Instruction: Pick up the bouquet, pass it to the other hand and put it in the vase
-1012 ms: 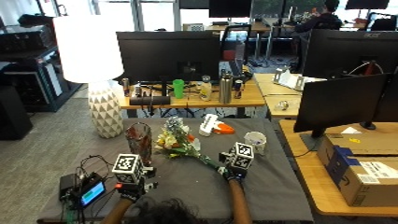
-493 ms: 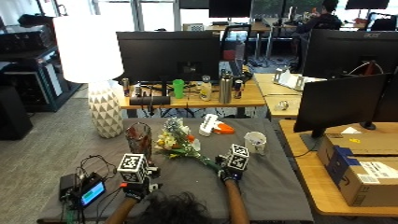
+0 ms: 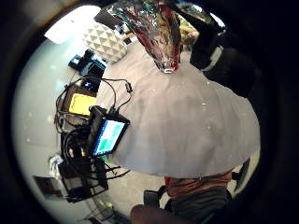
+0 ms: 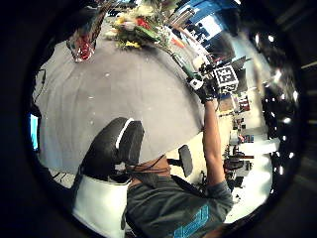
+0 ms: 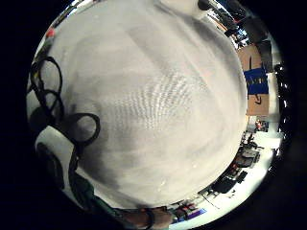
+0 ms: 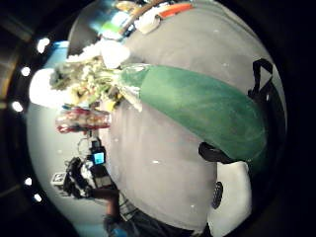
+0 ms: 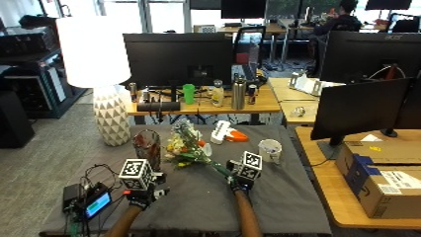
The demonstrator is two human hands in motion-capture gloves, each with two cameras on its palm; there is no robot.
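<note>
The bouquet [image 7: 186,146] lies on the grey-clothed table [image 7: 283,197], flowers toward the glass vase [image 7: 147,143], green-wrapped stems [image 6: 197,103] pointing at me. My right hand [image 7: 240,183] sits at the stem end, and its fingers curl on the wrap. From the left thumb side palm view this hand [image 4: 212,89] meets the stem tips. The vase [image 3: 161,32] stands upright and empty, just left of the flowers. Near the front left of the table, my left hand [image 7: 141,196] hovers with relaxed fingers holding nothing.
A white lamp [image 7: 108,116] stands at the table's back left. A paper cup [image 7: 269,149] and a white and orange tool [image 7: 224,133] lie behind the bouquet. A small screen device [image 7: 99,203] with cables sits at the left edge. Cardboard boxes [image 7: 381,173] fill the desk at right.
My right hand has edged forward onto the bouquet's stem end. The left hand has shifted slightly forward. The bouquet and vase have stayed in place.
</note>
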